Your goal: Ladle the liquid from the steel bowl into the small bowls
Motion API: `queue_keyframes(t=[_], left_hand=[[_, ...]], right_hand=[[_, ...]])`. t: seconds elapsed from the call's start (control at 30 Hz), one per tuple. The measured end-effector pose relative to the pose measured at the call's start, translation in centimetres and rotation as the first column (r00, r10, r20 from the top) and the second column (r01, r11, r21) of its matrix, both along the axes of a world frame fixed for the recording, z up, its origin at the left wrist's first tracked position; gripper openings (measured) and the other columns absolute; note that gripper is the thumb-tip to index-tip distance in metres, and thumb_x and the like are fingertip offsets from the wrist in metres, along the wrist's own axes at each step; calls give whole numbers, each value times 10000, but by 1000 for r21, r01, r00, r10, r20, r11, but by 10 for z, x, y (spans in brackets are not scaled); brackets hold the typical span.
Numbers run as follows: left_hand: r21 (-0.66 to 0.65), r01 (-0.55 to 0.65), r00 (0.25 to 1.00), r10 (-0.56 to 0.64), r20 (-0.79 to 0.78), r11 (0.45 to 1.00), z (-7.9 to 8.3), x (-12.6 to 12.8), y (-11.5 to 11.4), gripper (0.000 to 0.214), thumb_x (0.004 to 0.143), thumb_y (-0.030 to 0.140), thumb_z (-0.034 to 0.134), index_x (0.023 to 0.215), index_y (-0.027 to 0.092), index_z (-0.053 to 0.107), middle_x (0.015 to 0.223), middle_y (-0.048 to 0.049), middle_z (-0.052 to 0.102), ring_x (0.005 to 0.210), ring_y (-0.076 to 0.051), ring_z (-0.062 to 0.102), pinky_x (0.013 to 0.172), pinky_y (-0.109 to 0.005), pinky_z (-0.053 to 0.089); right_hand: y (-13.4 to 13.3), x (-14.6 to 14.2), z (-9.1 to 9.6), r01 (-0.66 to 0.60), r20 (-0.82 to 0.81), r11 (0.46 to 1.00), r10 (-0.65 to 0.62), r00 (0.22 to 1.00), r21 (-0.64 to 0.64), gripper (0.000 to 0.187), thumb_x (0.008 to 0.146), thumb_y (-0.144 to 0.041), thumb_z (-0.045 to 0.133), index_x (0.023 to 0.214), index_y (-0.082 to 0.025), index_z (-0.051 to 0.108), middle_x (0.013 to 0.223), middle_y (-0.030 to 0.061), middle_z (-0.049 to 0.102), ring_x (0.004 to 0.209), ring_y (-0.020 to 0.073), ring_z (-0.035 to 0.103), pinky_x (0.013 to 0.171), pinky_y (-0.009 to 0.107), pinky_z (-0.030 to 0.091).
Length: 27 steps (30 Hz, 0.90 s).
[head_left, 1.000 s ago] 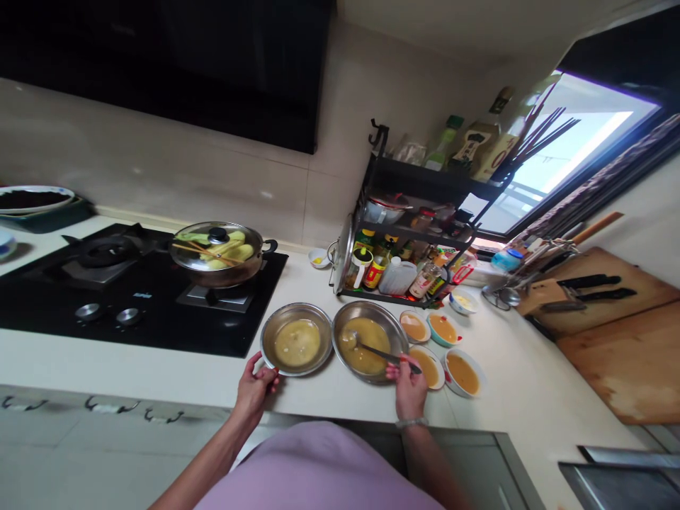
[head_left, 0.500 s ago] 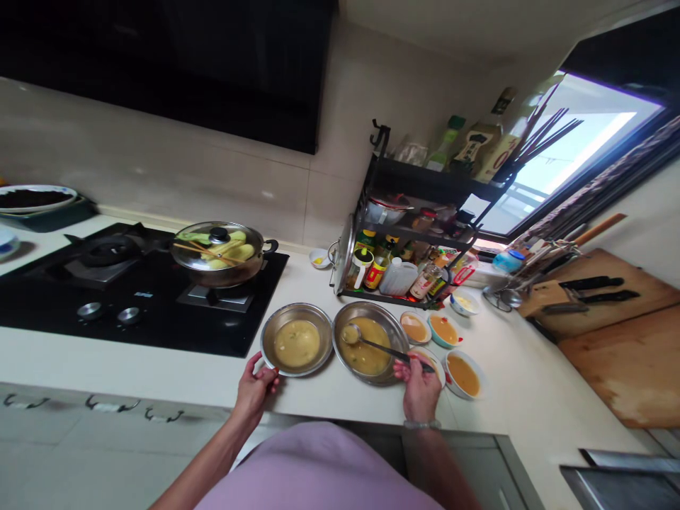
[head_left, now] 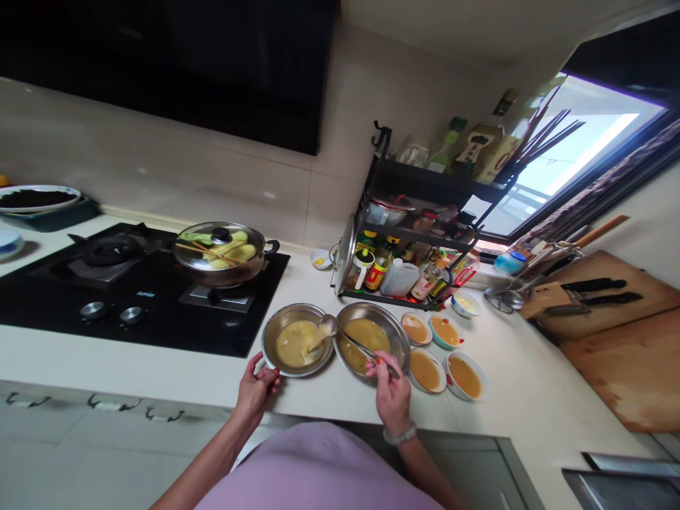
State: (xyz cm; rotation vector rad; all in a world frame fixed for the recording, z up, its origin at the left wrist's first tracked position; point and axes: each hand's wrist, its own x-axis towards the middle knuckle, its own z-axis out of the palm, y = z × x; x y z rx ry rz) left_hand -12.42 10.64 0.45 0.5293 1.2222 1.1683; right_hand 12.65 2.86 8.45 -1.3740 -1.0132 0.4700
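While our left hand [head_left: 253, 386] grips the left bowl [head_left: 297, 348] by its rim, our right hand [head_left: 392, 394] holds the ladle [head_left: 355, 341]. Its scoop tips yellow liquid over that bowl, beyond both sets of closed fingers.

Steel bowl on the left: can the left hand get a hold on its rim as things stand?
Probably yes. The left hand already rests at the near rim of the left steel bowl, nothing between them. The ladle in the right hand tips over the far side only.

A home kitchen: gas hob [head_left: 132, 290] with lidded pan [head_left: 219, 253] at 10 o'clock, spice rack [head_left: 414, 241] at 1, knife block [head_left: 552, 297] at 3.
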Motion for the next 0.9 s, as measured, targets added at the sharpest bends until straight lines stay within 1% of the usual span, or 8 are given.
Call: queue_keyframes(t=[0.13,0.23,0.37,0.47,0.53,0.6,0.73,0.9], left_hand=[[10,-2,1000,2,-2,1000,-1,0,0,808,510,253,786,1233,208,428,522,100,561,431,-92,512,425,-180,357],[2,1,1000,-1,-3,1000,-1,0,0,820,505,262,792,1237,214,426,527,103,557,427,-91,514,424,-178,350],[4,0,1000,0,3,1000,1,1,0,827,488,274,804,1225,212,434,527,106,542,430,-94,516,425,-181,352],[6,-1,1000,1,0,1000,2,1,0,825,486,261,801,1223,209,436,531,105,541,439,-94,519,428,-181,357],[-1,-1,1000,1,-3,1000,2,1,0,828,488,251,798,1228,207,429,535,101,552,438,-92,515,426,-179,354],[-7,-5,1000,5,-5,1000,2,1,0,828,490,247,797,1228,206,425,541,94,567,436,-90,509,424,-180,355],[-5,-5,1000,5,-4,1000,2,1,0,813,494,248,802,1216,207,430,537,88,572,438,-94,511,427,-187,369],[-2,2,1000,-2,2,1000,2,0,0,819,492,257,809,1217,205,432,537,88,568,443,-95,517,429,-183,368]], right_hand=[[-5,9,-1,-39,157,997,27,987,71,232,852,-376,590,972,-225,719,843,77,702,730,205,665,697,358,566],[-6,25,-7,28,187,998,-39,982,61,241,838,-385,599,973,-223,715,816,71,693,697,201,655,673,357,565],[-9,45,-23,155,162,988,-152,975,-8,316,811,-456,607,961,-193,698,810,75,693,636,189,643,632,348,556],[-11,52,-37,194,71,978,-189,979,-76,378,783,-503,619,954,-173,683,748,69,695,602,191,641,610,345,552],[-11,53,-43,225,-54,967,-232,971,-117,409,754,-525,635,945,-163,659,663,51,686,542,190,628,567,339,547],[-9,53,-47,274,-201,949,-302,932,-154,424,711,-538,659,918,-168,626,587,27,669,472,187,607,503,328,533],[-5,55,-45,334,-374,925,-380,846,-184,400,656,-512,692,858,-185,580,545,8,664,447,186,611,434,290,500],[-6,60,-34,336,-417,926,-376,827,-170,354,645,-455,702,832,-179,582,539,13,667,450,187,617,423,285,496]])
